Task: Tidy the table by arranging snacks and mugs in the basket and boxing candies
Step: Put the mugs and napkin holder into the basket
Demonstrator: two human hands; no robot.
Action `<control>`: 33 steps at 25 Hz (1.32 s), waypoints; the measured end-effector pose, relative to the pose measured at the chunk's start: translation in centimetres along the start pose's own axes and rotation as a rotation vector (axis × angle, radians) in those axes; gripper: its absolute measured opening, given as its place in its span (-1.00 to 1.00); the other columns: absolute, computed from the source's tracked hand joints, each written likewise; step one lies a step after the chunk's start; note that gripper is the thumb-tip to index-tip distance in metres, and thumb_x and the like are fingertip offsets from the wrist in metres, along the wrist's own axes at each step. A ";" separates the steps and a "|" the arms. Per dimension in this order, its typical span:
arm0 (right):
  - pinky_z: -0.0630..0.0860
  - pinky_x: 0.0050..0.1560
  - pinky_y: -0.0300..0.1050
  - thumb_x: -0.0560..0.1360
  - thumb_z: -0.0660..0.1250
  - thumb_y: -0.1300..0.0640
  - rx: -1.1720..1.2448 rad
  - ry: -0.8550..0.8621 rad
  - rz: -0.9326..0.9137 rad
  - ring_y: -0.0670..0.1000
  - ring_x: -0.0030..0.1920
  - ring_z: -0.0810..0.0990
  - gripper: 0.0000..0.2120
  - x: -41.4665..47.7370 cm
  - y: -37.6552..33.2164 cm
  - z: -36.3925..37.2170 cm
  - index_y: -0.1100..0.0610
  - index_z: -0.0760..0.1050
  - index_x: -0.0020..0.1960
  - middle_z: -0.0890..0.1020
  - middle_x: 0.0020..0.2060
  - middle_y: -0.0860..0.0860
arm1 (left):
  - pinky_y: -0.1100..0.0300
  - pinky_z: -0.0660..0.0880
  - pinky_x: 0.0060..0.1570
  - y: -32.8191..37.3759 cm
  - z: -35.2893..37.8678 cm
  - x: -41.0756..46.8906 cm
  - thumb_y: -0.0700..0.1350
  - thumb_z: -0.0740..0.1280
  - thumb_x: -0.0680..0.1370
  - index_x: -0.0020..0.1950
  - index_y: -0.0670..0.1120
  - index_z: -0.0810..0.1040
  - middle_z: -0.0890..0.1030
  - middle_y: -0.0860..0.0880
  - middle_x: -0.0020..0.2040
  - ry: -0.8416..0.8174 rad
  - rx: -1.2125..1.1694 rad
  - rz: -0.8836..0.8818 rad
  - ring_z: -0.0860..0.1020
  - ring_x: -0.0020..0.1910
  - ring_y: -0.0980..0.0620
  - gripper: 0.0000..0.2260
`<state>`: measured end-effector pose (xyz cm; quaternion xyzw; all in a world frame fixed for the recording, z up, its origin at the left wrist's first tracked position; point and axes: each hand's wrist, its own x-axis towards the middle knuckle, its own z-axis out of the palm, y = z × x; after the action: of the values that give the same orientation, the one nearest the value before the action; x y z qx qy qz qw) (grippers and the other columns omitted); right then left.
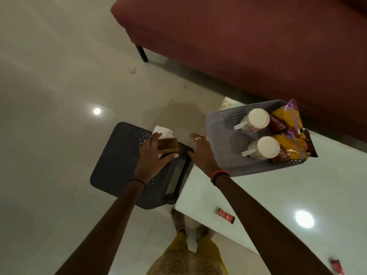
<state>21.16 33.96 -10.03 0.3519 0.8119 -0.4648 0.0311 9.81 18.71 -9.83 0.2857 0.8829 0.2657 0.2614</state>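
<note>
A grey perforated basket (220,124) stands on the white table (278,195), holding two white mugs (256,119) (264,147) and yellow-red snack packets (286,118) along its right side. My left hand (153,157) grips a small brown cardboard box (167,144) over a dark stool. My right hand (202,151) hovers with fingers spread between the box and the basket's left wall, holding nothing. One red candy (226,215) lies on the table near its front left edge. Another red candy (337,266) sits at the lower right.
The dark plastic stool (119,161) stands on the tiled floor, left of the table, with white paper (164,131) on its far side. A maroon sofa (248,42) runs behind the table. My legs and feet show below the table's corner.
</note>
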 end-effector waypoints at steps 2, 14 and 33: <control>0.38 0.37 0.04 0.44 0.32 0.34 -0.075 -0.121 -0.050 0.19 0.35 0.35 -0.42 1.1 -1.6 2.2 0.14 0.28 0.43 0.37 0.34 0.17 | -0.16 0.33 0.36 -2.9 -1.1 0.4 0.18 0.47 0.31 0.44 -0.05 0.14 0.27 -0.15 0.42 -0.064 0.097 0.028 0.24 0.41 -0.13 -0.17; 0.49 0.26 0.06 0.49 0.22 0.40 -0.340 -0.123 -0.131 0.16 0.26 0.41 -0.51 3.8 -3.5 6.8 0.11 0.36 0.38 0.42 0.27 0.16 | 0.04 0.38 0.22 -7.3 -3.7 2.8 -0.11 0.36 0.49 0.31 -0.15 0.37 0.45 -0.20 0.26 -0.203 0.136 0.073 0.44 0.27 -0.15 -0.59; 0.56 0.00 -0.06 0.43 0.43 0.10 -0.081 0.272 0.234 0.16 0.00 0.60 -0.68 -2.9 3.3 -7.3 0.24 0.47 0.10 0.60 0.04 0.19 | 0.09 0.47 0.19 12.2 0.7 11.7 -0.24 0.35 0.49 0.30 -0.08 0.40 0.47 -0.11 0.27 -0.462 0.245 0.732 0.50 0.18 -0.06 -0.60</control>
<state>27.35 39.06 -7.21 0.5021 0.7801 -0.3732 -0.0108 6.51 34.99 -6.43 0.6601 0.6668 0.1636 0.3048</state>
